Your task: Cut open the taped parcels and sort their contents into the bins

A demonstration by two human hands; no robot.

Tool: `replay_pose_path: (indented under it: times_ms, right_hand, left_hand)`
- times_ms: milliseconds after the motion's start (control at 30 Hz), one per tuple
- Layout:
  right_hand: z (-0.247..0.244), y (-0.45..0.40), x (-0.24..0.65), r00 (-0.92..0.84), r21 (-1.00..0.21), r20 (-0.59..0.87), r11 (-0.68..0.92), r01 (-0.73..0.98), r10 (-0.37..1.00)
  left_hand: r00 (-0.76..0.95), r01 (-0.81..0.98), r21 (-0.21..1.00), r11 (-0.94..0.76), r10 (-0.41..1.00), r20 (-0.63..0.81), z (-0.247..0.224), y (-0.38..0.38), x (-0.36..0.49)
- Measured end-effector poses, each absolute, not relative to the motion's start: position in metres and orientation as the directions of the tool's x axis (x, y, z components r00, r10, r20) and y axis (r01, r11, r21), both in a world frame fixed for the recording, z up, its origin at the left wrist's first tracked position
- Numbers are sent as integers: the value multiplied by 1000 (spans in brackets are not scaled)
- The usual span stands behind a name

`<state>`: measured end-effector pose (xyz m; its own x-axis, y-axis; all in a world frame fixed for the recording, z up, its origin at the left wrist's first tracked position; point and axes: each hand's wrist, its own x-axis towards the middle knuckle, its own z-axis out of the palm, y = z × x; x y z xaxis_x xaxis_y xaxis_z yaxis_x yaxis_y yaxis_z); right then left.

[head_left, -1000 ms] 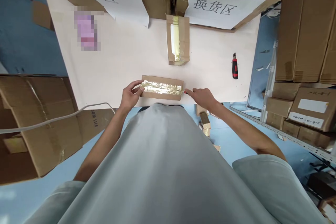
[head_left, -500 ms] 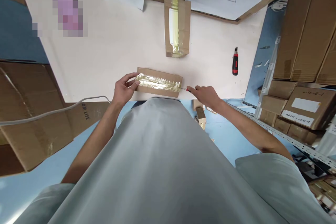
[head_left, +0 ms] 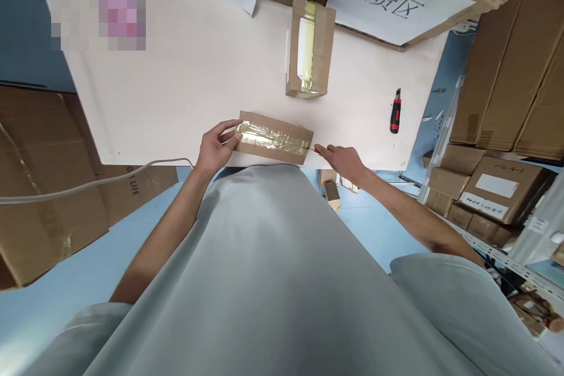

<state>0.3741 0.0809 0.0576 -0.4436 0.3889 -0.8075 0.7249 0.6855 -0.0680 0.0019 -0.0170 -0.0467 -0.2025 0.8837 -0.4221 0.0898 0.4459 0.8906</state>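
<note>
A small cardboard box [head_left: 277,124] with shiny, yellowish clear tape along its top lies near the table's front edge. My left hand [head_left: 217,145] grips its left end, thumb and fingers on the taped edge. In my right hand [head_left: 342,160], closed fingers hold a slim tool [head_left: 316,150] with a bit of red and a thin metal tip; most of it is hidden, so its kind cannot be told. That tip meets or nearly meets the box's right end at the tape.
Behind it stands a taped carton [head_left: 324,50] with a white label. A red-and-black utility knife [head_left: 395,111] lies on the white table [head_left: 185,82] at right. A large box with a paper sign [head_left: 388,0] stands at the back. Stacked cartons [head_left: 497,188] fill shelving on the right.
The head view has turned slightly, shifting the table scene. Both hands keep about the same places on the box and tool.
</note>
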Motion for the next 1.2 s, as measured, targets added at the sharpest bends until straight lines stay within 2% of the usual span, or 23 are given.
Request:
replay_pose_path:
  times_ms: [167, 333, 433, 567, 667, 933, 1133, 1200]
  right_hand:
    - [60, 70, 364, -457, -55, -756, 651, 757, 468]
    - [56, 59, 329, -540, -119, -617, 611, 783, 572]
    - [48, 53, 293, -607, -211, -506, 594, 776, 613]
    - [36, 43, 240, -661, -398, -292, 540, 741, 692]
    - [36, 34, 212, -631, -493, -192, 482, 724, 752]
    - [68, 28, 192, -415, -554, -209, 243, 796, 886]
    - [87, 36, 187, -362, -504, -230, 207, 838, 903]
    - [95, 31, 185, -338, -495, -236, 187, 849, 911]
  left_hand:
    - [-174, 76, 898, 433, 893, -415, -51, -18, -11]
    - [-221, 115, 904, 412, 898, -381, -65, -26, -46]
    - [-287, 209, 880, 427, 887, -362, -70, -30, -70]
    - [-338, 393, 792, 467, 874, -348, -73, -35, -92]
    - [-314, 412, 770, 487, 869, -381, -79, -39, -99]
    - [-219, 338, 741, 581, 814, -538, -102, -33, -60]
    - [15, 335, 729, 597, 770, -638, -100, -26, -28]
    - [25, 341, 733, 588, 774, -633, -94, -24, -37]
